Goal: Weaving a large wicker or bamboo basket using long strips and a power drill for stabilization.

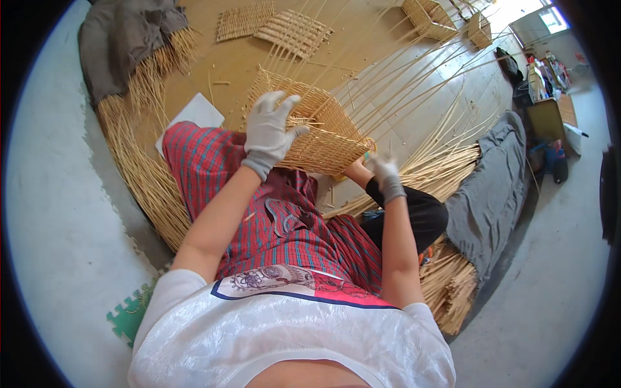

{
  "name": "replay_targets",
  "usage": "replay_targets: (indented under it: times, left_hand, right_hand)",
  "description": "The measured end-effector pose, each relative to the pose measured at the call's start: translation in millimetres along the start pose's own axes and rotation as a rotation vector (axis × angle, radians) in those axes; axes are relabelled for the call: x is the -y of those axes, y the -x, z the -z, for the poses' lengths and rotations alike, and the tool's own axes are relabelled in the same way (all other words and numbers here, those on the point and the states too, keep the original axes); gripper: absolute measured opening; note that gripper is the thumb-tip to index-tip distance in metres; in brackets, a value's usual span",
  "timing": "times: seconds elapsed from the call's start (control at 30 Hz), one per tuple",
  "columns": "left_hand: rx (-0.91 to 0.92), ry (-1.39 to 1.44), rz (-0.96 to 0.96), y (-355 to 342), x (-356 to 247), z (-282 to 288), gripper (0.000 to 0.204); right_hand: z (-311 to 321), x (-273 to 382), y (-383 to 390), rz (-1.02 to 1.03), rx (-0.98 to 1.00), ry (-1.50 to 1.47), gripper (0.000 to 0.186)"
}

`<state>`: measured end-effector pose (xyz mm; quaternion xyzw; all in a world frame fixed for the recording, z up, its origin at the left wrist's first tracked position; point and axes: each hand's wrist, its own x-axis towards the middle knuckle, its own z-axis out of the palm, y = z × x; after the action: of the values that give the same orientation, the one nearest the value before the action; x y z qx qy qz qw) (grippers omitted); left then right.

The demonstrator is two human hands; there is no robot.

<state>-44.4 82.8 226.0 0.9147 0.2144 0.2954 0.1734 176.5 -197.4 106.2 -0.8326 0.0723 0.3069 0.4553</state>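
A partly woven wicker basket with long loose canes rising from it is tilted over my lap. My left hand, in a grey glove, grips its near wall, fingers bent over the weave. My right hand, also gloved, is at the basket's lower right corner; its fingers are blurred, beside a small teal item too unclear to name. A bare foot shows under that corner. A red checked cloth covers my lap.
Cane bundles lie left and right, under grey cloths. Two woven panels and more baskets sit ahead. A white board lies by my left knee, a green mat piece at lower left, cluttered shelves at back right.
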Motion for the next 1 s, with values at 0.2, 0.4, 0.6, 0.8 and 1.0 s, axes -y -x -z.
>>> replay_targets:
  times: [0.2,0.4,0.6,0.8,1.0]
  left_hand:
    - [0.292,0.484,0.332,9.6,55.2,25.7,0.053]
    - [0.278,0.785,0.531,14.8,79.1,52.2,0.049]
    - [0.275,0.845,0.625,49.3,33.4,82.7,0.049]
    - [0.153,0.941,0.56,85.4,-19.1,92.7,0.051]
    - [0.079,0.818,0.505,87.4,-51.0,95.7,0.049]
  right_hand:
    - [-96.0,-53.5,-14.6,0.142,0.473,-0.351,0.049]
    - [-46.0,22.5,31.6,0.477,0.311,-0.556,0.04]
    - [39.7,41.4,109.3,0.677,0.134,-0.266,0.049]
    - [45.3,43.6,173.9,0.55,-0.168,0.075,0.056]
    - [-5.9,113.8,236.9,1.229,-0.204,0.386,0.064]
